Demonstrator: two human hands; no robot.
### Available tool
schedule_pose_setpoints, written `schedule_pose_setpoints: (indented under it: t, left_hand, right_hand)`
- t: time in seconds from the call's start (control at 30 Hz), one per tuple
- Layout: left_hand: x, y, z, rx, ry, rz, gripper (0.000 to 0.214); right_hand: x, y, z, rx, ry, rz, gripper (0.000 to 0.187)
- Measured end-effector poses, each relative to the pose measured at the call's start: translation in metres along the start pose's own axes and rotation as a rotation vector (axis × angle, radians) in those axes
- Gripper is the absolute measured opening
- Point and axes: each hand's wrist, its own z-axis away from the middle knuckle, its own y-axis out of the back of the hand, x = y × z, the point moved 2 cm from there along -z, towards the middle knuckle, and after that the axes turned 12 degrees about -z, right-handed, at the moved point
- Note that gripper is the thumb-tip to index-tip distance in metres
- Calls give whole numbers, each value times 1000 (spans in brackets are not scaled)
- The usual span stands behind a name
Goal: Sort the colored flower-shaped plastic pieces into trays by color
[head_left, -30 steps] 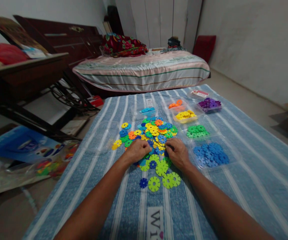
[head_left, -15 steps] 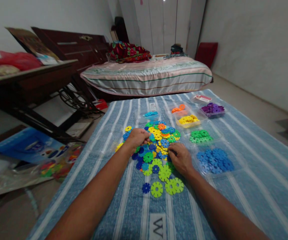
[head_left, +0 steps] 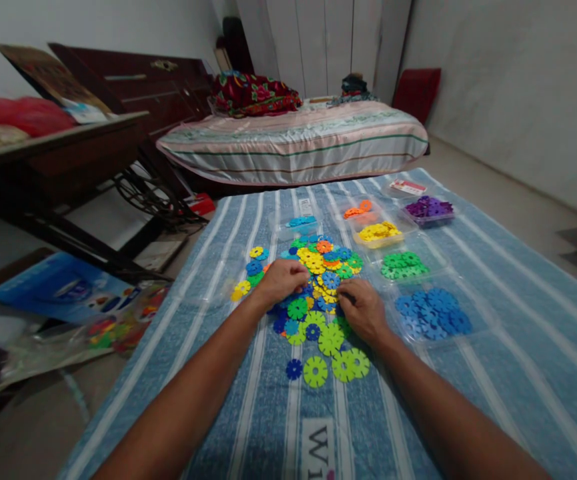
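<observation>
A mixed pile of notched plastic discs (head_left: 330, 339) in lime, yellow, green, blue and orange lies spread on the striped blue cloth (head_left: 228, 400). Over the pile's left side is my left hand (head_left: 284, 281), its fingers pinched together; whatever may be between them is too small to make out. My right hand (head_left: 364, 309) rests at the pile's right edge with its fingers curled in and its thumb side toward the discs. Its fingertips are partly hidden, so what they hold does not show. A loose dark blue disc (head_left: 294, 369) lies at the near end.
To the right stand clear boxes of blue discs (head_left: 433, 313), green discs (head_left: 404, 265), yellow discs (head_left: 379, 231) and purple discs (head_left: 429, 207). Farther back are orange discs (head_left: 358, 209) and light blue discs (head_left: 302, 221) in boxes. A bed (head_left: 293, 147) stands beyond.
My left hand has moved slightly right and down over the pile; the light blue disc seen at its fingertips earlier no longer shows there. My right hand has stayed nearly in place.
</observation>
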Motion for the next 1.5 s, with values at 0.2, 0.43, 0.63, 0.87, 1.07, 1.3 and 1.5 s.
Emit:
schedule_pose_setpoints:
  t: [0.2,0.43,0.63,0.87,1.07,1.3,1.5]
  left_hand:
    - [-2,-12,19,-119,-263,-416,10]
    - [17,-34,35,-62,-363,-931,9]
    - [16,-45,39,-26,-319,-985,18]
    - [15,-49,38,-39,-434,-933,20]
    - [15,-51,38,-18,-450,-909,32]
    - [8,-53,40,55,-490,-869,37]
    - [2,-49,38,62,-559,-884,26]
  right_hand:
    - [2,0,1,-3,1,7,19]
    - [6,-1,1,2,11,4,17]
    - [3,-1,1,20,20,7,19]
    - [4,-1,1,18,25,1,19]
    - [4,0,1,4,15,2,19]
    - [1,0,0,5,23,10,17]
    - [2,0,0,9,30,-6,17]
